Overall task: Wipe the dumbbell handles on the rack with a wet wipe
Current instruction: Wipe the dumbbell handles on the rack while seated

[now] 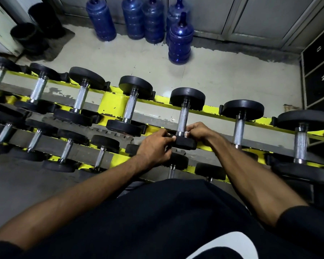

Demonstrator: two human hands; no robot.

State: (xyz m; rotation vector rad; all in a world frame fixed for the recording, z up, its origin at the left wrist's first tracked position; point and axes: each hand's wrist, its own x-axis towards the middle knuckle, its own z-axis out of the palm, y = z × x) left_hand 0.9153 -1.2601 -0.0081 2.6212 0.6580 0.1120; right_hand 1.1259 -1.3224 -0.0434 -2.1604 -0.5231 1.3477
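Nearest: black shirt (157, 221), filling the lower frame.

Left forearm: bare, runs from the lower left corner up and rightward, wrist straight.

Right forearm: runs from the lower right, upper part in a black sleeve (297, 221), angled up and leftward so both arms converge.

Left hand (155, 148): back of the hand upward, fingers (167, 136) curled, closed on the near black head of one dumbbell (184, 142).

Right hand (200, 132): knuckles up, fingers curled tight around the bottom end of that dumbbell's handle (182, 118), just beside the left hand.

Wet wipe (186, 134): a small white scrap only, showing under the right hand's fingers against the handle; the remainder is hidden.

Rack (112, 101): yellow, two tiers, running diagonally across the frame. The held dumbbell lies on the upper tier, handle pointing away from the person, between neighbours on either side. Smaller dumbbells (67, 152) sit on the lower tier.

Floor (223, 75): pale, worn, beyond the rack.

Blue water jugs (180, 40): five, upright, grouped by the far wall.

Black bins (26, 34): far left corner.

Dark lockers (318, 71): far right.
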